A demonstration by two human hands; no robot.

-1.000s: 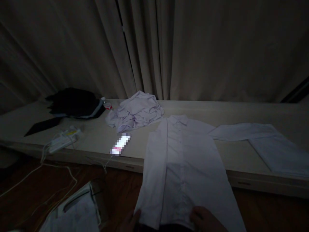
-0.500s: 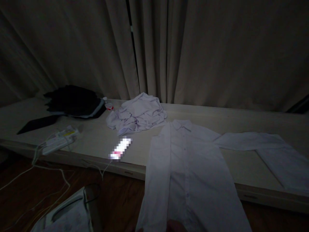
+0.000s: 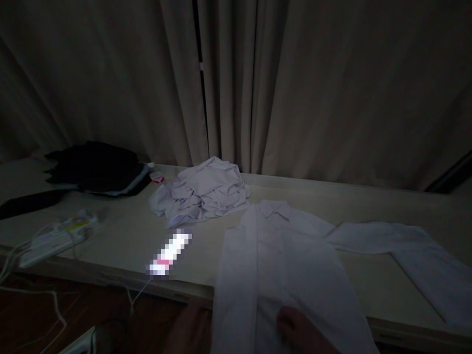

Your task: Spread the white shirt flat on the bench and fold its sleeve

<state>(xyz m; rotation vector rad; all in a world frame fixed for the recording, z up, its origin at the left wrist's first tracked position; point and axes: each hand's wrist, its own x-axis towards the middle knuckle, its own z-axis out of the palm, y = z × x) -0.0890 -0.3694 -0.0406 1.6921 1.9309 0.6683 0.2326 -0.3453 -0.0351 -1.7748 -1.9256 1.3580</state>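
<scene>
A white button-up shirt [image 3: 309, 275] lies face up, its collar toward the curtain and its lower part reaching past the front edge of the platform. One sleeve lies down along its left side, while the other stretches right and bends forward. Over the lower front of the shirt is my right hand [image 3: 300, 329], its fingers curled; contact or a grip on the cloth is unclear. My left hand [image 3: 186, 327], dark and blurred, is just left of the shirt, before the platform edge, with fingers seemingly stretched out and nothing visible in them.
A crumpled white cloth pile [image 3: 206, 191] lies behind a glowing phone [image 3: 170, 253] with a cable. Farther left are dark folded clothes [image 3: 96, 167], a small red-and-white item [image 3: 157, 177] and a white power strip [image 3: 55, 241] with cords. Curtains [image 3: 313, 88] hang behind the platform [image 3: 332, 194].
The view has tilted up slightly and shifted right. My left hand has come away from the shirt's left edge, and my right hand has moved up and right over its front.
</scene>
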